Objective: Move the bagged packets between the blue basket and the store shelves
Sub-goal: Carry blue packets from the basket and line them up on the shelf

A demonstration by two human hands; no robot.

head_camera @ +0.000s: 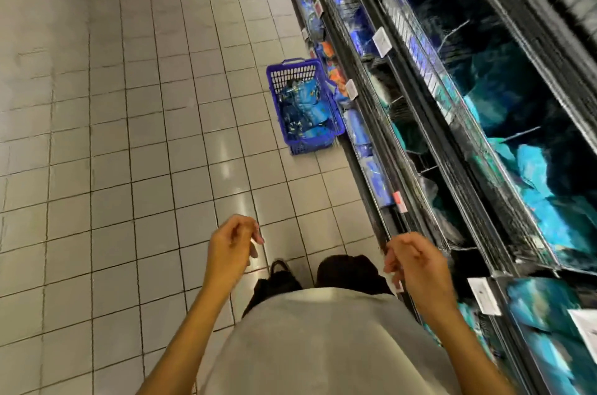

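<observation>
On my left there is only the tiled floor (113, 136), bare grey squares that give me a walking lane along the aisle. My left hand (232, 246) hangs out in front of my waist with the fingers loosely curled and nothing in them, so I read it as released, free for the next pick. Ahead of it, well apart from both hands, the blue basket (303, 105) sits on the floor just beside the foot of the shelving, parked close so the reach to the racks is short. The bagged packets (298, 110) lie heaped inside it, shiny blue and crumpled. My right hand (416, 260) hovers near the shelf edge, fingers also loosely bent and holding nothing that I can see. Further right run the store shelves (468, 123), wire-fronted tiers with blurred blue and teal bags and white price tags (382, 42) clipped along the rails. I judge I must step forward to the basket before anything moves.
</observation>
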